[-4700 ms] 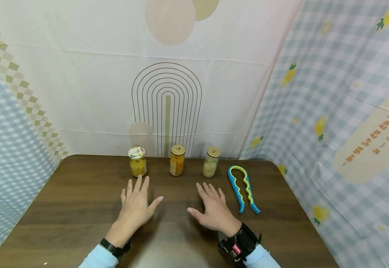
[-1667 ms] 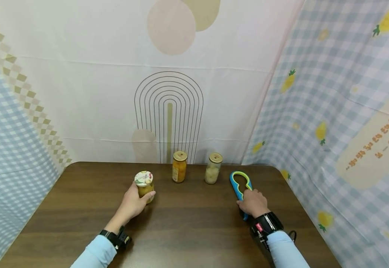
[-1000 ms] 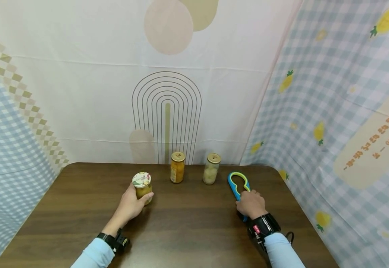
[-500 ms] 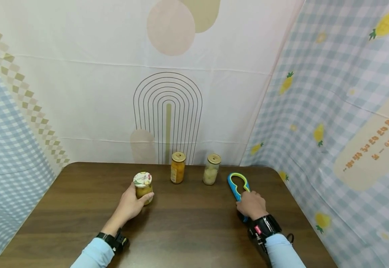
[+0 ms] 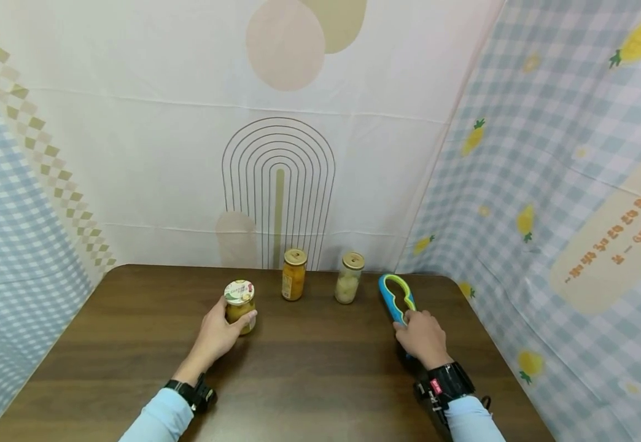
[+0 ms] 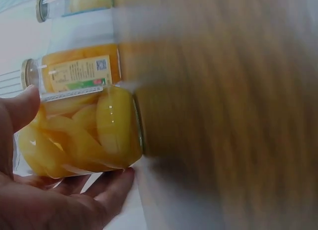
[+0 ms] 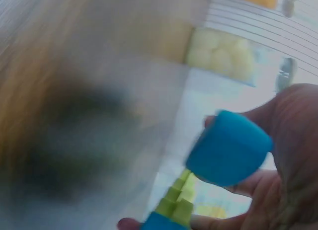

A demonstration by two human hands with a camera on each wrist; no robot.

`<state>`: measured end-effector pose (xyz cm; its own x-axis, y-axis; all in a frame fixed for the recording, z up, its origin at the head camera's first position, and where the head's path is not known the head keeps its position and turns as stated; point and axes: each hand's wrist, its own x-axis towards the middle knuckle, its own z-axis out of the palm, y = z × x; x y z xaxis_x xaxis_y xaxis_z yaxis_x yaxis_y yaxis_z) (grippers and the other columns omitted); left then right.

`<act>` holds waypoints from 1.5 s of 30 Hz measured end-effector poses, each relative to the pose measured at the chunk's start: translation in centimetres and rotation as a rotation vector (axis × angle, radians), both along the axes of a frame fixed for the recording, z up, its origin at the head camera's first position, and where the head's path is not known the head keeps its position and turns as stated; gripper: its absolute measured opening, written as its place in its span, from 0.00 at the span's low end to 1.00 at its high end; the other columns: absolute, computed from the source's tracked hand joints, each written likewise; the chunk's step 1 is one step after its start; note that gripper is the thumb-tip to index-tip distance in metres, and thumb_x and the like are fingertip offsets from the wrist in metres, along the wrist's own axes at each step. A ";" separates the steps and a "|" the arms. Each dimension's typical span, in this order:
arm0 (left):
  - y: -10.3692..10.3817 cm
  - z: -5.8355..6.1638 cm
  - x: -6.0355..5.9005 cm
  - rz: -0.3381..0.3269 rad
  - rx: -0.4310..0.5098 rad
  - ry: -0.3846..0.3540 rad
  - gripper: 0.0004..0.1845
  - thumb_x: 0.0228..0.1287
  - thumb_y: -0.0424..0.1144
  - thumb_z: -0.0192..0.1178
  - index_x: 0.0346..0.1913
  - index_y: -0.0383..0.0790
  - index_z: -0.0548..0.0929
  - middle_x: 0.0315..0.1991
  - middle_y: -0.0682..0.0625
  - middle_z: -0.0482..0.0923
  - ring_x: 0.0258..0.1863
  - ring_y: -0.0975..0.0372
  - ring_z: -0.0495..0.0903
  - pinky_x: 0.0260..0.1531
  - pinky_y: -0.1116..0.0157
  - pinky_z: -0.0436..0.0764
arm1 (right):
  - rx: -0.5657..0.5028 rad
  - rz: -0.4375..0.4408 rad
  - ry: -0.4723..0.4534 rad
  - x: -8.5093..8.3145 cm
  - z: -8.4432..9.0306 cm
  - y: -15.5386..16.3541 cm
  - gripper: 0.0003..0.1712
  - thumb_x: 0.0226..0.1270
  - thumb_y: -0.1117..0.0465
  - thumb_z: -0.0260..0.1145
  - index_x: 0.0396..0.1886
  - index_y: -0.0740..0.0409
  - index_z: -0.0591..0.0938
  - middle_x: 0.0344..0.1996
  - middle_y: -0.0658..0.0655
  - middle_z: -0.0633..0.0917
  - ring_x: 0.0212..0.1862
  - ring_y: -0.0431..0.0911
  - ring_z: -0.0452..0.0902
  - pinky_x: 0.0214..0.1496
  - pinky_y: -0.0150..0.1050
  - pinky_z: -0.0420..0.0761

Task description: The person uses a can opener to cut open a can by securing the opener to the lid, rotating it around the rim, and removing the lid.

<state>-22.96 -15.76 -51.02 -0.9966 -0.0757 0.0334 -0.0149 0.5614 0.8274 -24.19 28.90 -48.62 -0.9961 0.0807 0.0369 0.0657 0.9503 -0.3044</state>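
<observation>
Left hand [image 5: 218, 334] grips the peach jar [image 5: 240, 306]; right hand [image 5: 424, 338] clasps the opener [image 7: 226, 155], its blue end seen only at the wrist.

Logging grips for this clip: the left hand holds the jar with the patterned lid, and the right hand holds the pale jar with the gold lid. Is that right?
Not quite. The left hand does hold the jar with the patterned lid, but the right hand has its grip on the blue and green jar opener, not the pale jar, which stands untouched at the back. The head view shows this.
</observation>
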 end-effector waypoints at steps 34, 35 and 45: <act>7.1 3.0 2.6 -0.196 0.071 0.065 0.29 0.69 0.52 0.74 0.66 0.44 0.79 0.54 0.47 0.83 0.54 0.56 0.83 0.55 0.50 0.84 | -0.327 0.441 0.283 5.5 8.3 -11.7 0.08 0.73 0.51 0.74 0.34 0.39 0.82 0.66 0.55 0.84 0.64 0.54 0.83 0.55 0.54 0.83; 7.1 3.1 2.6 -0.208 0.074 0.069 0.29 0.69 0.53 0.74 0.66 0.45 0.79 0.55 0.47 0.83 0.55 0.56 0.83 0.56 0.49 0.84 | -0.330 0.471 0.272 5.6 8.5 -12.0 0.07 0.73 0.51 0.74 0.35 0.39 0.83 0.66 0.54 0.84 0.64 0.53 0.83 0.56 0.54 0.83; 7.5 2.9 2.8 -0.261 0.129 0.096 0.34 0.68 0.53 0.74 0.73 0.54 0.75 0.64 0.50 0.83 0.64 0.55 0.83 0.63 0.47 0.83 | -0.217 0.659 0.264 5.7 9.2 -13.5 0.06 0.74 0.47 0.72 0.39 0.40 0.85 0.67 0.54 0.83 0.62 0.52 0.84 0.45 0.41 0.82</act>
